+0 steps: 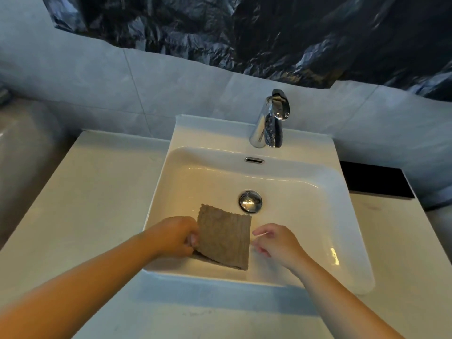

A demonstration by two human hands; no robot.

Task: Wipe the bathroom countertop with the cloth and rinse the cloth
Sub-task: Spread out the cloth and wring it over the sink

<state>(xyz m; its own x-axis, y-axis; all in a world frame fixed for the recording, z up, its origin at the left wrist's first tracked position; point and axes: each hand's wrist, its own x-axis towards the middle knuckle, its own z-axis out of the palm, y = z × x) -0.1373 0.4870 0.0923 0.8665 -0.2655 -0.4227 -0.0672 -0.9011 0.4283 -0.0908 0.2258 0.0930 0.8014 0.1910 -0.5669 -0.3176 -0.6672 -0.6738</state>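
The left hand (176, 236) pinches the left edge of the cloth (225, 238), with its fingers curled around the fabric. The cloth is a flat, roughly square piece of grey-brown material with a nubbly, towel-like weave and a slightly wavy far edge. It hangs tilted between the two hands, over the near part of the sink (342, 216), and its lower corner sits close to the basin floor.

The right hand (276, 243) is just beside the cloth's right edge. Its fingers are loosely bent and hold nothing. The fingertips are blurred, so whether they touch the fabric cannot be told.

The sink is a glossy white ceramic basin, rectangular with rounded corners and smooth sloping walls. Just beyond the cloth, ahead of the hands, a round chrome drain plug (250, 201) sits in the basin floor. Farther ahead, a narrow oval overflow slot (254, 160) with a metal rim opens in the back wall. Behind it a polished chrome faucet (269, 123) stands on the ledge, with a rounded lever on top.

A pale, smooth countertop (85, 192) spreads out to the left of the left hand and runs under both forearms. Grey marbled tiles (171, 81) cover the wall beyond, and above them hangs a crinkled sheet of shiny black plastic (244, 25). To the far right of the right hand lies a flat black rectangle (374, 179).
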